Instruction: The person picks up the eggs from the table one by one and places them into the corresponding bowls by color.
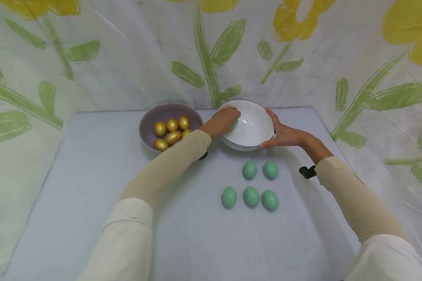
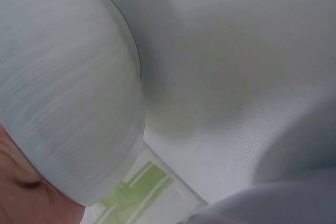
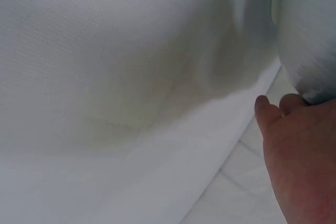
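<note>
A white bowl (image 1: 254,127) stands toward the back of the table, slightly tilted toward the left in the head view. Inside its left rim, my left hand (image 1: 223,121) holds a green egg (image 1: 235,124), mostly covered by the fingers. The bowl's right side is gripped by my right hand (image 1: 285,134), thumb at the near rim and fingers spread toward the far rim. From the left wrist, the bowl's ribbed outer wall (image 2: 73,87) fills the left side, with part of the left hand (image 2: 37,190) below it. The right wrist view shows the right hand (image 3: 304,156) against the bowl wall (image 3: 310,35).
Several green eggs (image 1: 251,196) lie in two rows on the pale tablecloth (image 1: 197,242) in front of the white bowl. Left of it, a purple-grey bowl (image 1: 147,128) holds several golden eggs (image 1: 172,125). A flower-painted sheet (image 1: 133,70) hangs behind the table.
</note>
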A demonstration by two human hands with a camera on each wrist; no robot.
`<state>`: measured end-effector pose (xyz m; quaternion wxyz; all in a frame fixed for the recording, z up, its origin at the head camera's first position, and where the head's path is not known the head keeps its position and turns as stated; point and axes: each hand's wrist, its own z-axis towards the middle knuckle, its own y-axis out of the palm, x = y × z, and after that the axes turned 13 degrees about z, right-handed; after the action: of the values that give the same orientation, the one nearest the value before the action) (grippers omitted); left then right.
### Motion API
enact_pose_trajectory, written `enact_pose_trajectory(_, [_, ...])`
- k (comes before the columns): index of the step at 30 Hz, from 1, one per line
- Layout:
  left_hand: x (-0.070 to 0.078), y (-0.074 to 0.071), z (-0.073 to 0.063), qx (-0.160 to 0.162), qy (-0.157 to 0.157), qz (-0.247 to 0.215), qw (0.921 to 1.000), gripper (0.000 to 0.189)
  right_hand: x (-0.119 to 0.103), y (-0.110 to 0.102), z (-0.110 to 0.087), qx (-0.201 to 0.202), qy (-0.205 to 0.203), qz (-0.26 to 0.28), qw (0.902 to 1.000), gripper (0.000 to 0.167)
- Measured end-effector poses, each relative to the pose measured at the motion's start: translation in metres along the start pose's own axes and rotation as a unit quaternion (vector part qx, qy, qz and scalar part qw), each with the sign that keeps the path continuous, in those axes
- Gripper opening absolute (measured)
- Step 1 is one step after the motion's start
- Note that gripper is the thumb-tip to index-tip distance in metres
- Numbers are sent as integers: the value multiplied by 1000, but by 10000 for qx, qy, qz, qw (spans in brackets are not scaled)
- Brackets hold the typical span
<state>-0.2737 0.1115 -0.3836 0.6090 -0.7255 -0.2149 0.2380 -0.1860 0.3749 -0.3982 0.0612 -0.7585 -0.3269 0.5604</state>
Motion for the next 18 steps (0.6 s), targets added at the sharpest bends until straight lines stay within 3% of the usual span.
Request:
enact_pose_trajectory(13, [0,3,0,24,-105,-156,9998,54,3,1,1,37,-104,64,9999,140])
enact_pose_trajectory(18, [-4,4,-6,380,-115,-908,9951,59,2,-1,1,30,-85,12,10000,140])
